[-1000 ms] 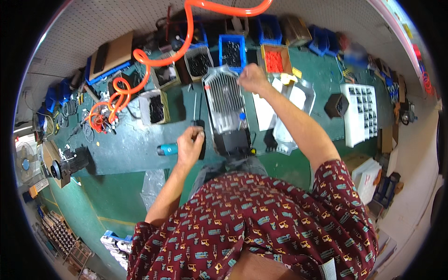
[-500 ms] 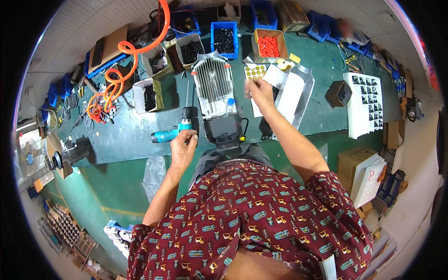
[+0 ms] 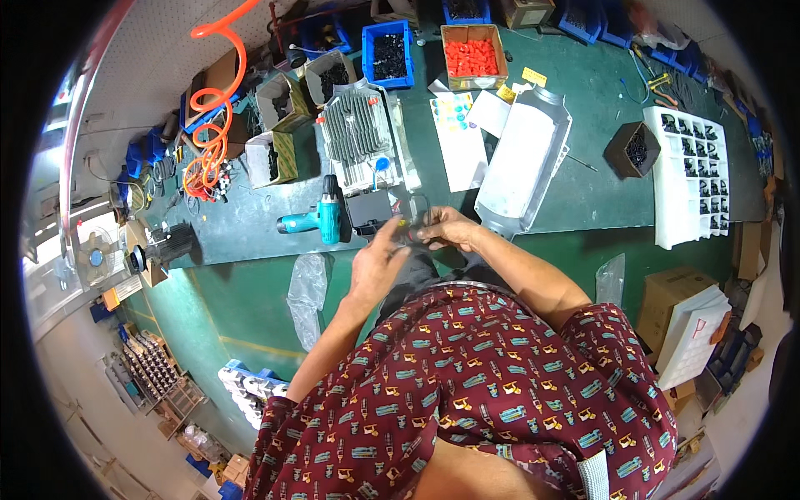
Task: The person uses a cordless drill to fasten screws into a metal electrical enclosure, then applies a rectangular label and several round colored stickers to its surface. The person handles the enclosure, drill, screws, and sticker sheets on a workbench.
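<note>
Left hand (image 3: 379, 262) is hovering at the near edge of the green bench (image 3: 250, 235), its fingers pointing toward one o'clock; they are blurring, so I cannot tell whether they are gripping anything. At two o'clock from it, the right hand (image 3: 450, 230) is curling its fingers into a narrow shape; what it is holding, if anything, I cannot tell either. A finned metal housing (image 3: 360, 137) is lying between eleven and twelve o'clock from the left hand, fins facing up, with a blue cap (image 3: 382, 164) and a dark block (image 3: 369, 212) sitting toward its near end. At ten o'clock, a teal cordless drill (image 3: 327, 221) is resting with its chuck pointing toward twelve. From the right hand, a sheet of round stickers (image 3: 453, 112) is lying at twelve o'clock, with a box of red parts (image 3: 475, 82) standing beyond it. A pale metal cover (image 3: 523, 154) is lying between one and two, while a white tray of black parts (image 3: 668, 200) is resting between two and three.
</note>
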